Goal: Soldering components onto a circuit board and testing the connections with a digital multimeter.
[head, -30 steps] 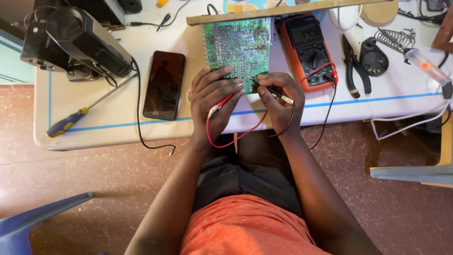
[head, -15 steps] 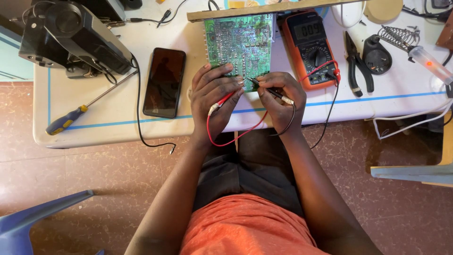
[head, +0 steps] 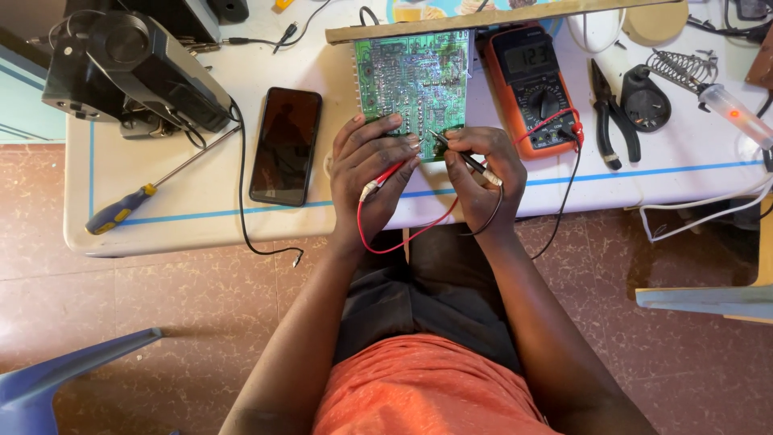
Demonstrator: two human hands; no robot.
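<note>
- At the near edge of the white tabletop (head: 201, 217), a green circuit board (head: 411, 80) lies flat, its near edge under both hands.
- Left hand (head: 372, 173) rests on the board's near-left corner, fingers closed around a red probe (head: 385, 179) whose tip points toward 1 o'clock onto the board.
- Right hand (head: 483, 173) pinches a black probe (head: 467, 159), tip aimed toward 10 o'clock at the board's near-right edge; the two tips sit near each other.
- Red and black leads loop off the tabletop edge and run up to an orange multimeter (head: 535, 84), just beside the board at 3 o'clock.
- At 9 o'clock from the board lies a dark phone (head: 286, 145); farther at 9 o'clock, a blue-and-yellow screwdriver (head: 121, 211).
- Black pliers (head: 612, 117) lie at 3 o'clock from the multimeter.
</note>
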